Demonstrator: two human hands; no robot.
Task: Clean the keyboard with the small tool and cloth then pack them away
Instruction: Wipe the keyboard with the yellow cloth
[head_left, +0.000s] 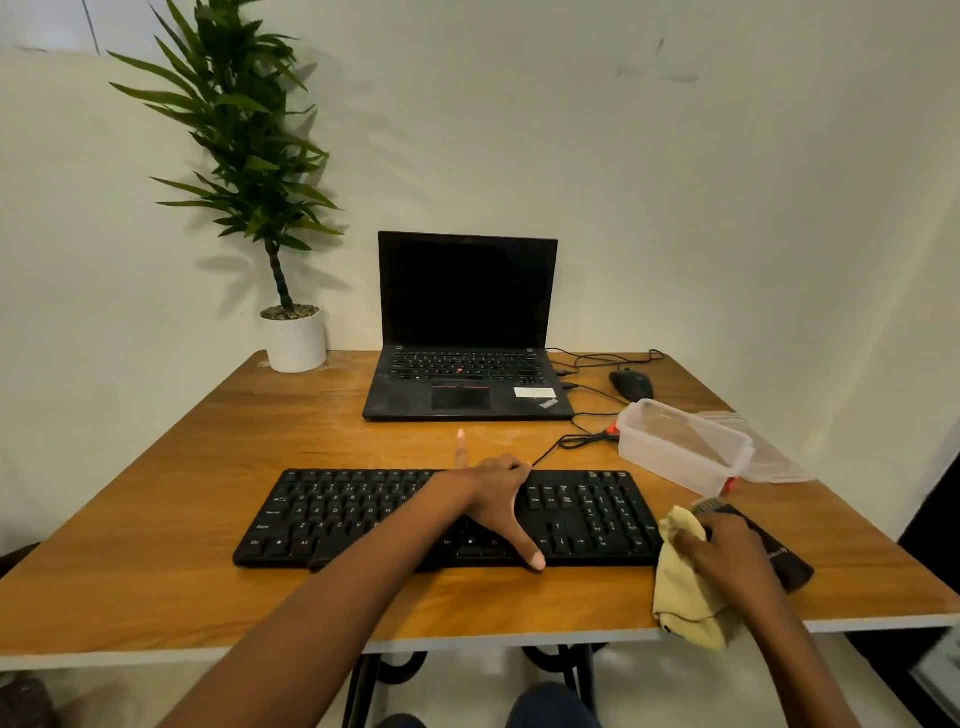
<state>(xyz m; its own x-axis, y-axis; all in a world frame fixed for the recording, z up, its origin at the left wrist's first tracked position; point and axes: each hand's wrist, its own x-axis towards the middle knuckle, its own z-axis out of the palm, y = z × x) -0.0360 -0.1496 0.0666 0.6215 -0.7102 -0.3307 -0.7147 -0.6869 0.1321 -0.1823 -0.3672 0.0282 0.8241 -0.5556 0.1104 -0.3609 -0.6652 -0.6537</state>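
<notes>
I see the black keyboard (447, 519) lying along the tabletop's (182, 493) near edge. My left hand (496, 501) rests flat across its middle, fingers spread wide and holding nothing. Toward the near right corner, my right hand (727, 558) has its fingers closed on the yellow cloth (680, 587), over the small brush (753, 540). An open clear container (680, 447) stands by the right edge.

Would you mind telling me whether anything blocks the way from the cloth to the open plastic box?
Nothing visible does. The cloth, under the right hand, lies just nearer than the box, with bare table between them. The box is open; its lid lies behind it.
</notes>
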